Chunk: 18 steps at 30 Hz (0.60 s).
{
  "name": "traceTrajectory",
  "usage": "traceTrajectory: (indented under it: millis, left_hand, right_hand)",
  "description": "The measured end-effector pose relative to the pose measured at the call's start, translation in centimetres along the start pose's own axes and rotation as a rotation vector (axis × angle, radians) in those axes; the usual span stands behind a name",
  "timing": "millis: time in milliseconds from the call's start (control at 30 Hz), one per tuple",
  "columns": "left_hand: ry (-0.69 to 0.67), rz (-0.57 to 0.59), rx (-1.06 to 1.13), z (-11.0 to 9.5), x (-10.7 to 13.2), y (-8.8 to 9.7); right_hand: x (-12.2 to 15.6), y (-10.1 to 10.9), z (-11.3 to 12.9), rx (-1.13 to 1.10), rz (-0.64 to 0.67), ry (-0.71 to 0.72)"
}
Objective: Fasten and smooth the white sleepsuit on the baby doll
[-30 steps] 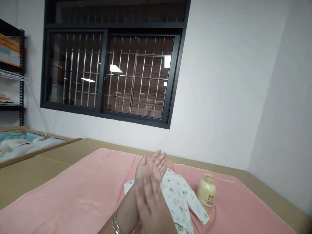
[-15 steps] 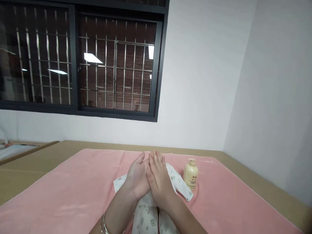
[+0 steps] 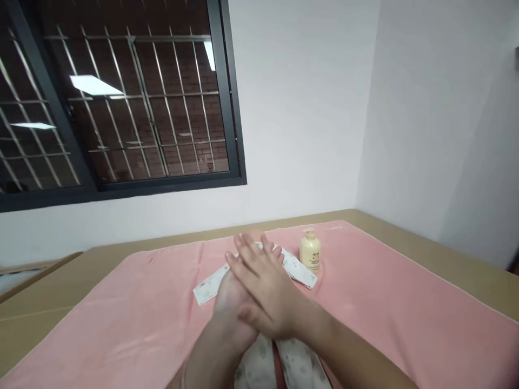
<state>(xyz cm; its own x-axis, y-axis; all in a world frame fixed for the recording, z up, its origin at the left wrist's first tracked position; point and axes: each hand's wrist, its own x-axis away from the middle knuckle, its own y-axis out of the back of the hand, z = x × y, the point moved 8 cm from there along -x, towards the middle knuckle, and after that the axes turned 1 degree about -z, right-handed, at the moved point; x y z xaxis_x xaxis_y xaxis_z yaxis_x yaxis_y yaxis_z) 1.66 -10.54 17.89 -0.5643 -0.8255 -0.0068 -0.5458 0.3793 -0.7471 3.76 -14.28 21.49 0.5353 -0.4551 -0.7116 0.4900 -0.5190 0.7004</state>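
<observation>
Palm against palm, my two hands meet over a white printed baby outfit (image 3: 211,284). My left hand (image 3: 232,302) lies underneath, palm up and mostly covered, with a bangle at its wrist. Across it rests my right hand (image 3: 265,286), its fingers stretched out and slightly spread. No object shows between them. The outfit's sleeves spread to both sides and its legs point towards me; my hands hide its middle, so I cannot tell what is inside. A pale yellow pump bottle (image 3: 310,252) stands upright beside the right sleeve.
A pink blanket (image 3: 133,313) lies beneath the outfit and bottle, on a tan surface (image 3: 44,289). Behind is a white wall (image 3: 295,124) with a dark-framed barred window (image 3: 233,108). A wooden edge (image 3: 44,273) shows at far left.
My right hand has turned and slid across the left palm, now covering more of it. The view has swung right and tilted. The outfit and bottle stay in place on the blanket.
</observation>
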Motion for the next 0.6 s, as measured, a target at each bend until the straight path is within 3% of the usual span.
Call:
traceTrajectory:
  millis: [100,200,300,467,600]
  left_hand:
    - [-0.012,0.17,0.106,-1.3,2.0,-1.8]
    - [-0.076,0.167,0.184,-4.1,2.9,-0.9]
    - [-0.147,0.137,0.19,-5.9,2.3,0.5]
    - [-0.167,0.056,0.111,-4.2,-1.3,2.7]
    - [-0.151,-0.177,-0.103,-1.8,-4.2,4.7]
  right_hand:
    - [-0.2,1.4,-1.9,0.086,-0.037,-0.067]
    - [-0.3,1.1,-1.9,0.123,-0.04,-0.108]
    - [-0.4,0.0,0.0,0.106,0.007,-0.028]
    - [-0.2,-1.0,1.8,0.039,0.107,0.101]
    - [-0.3,-2.1,-0.5,-0.085,0.164,0.088]
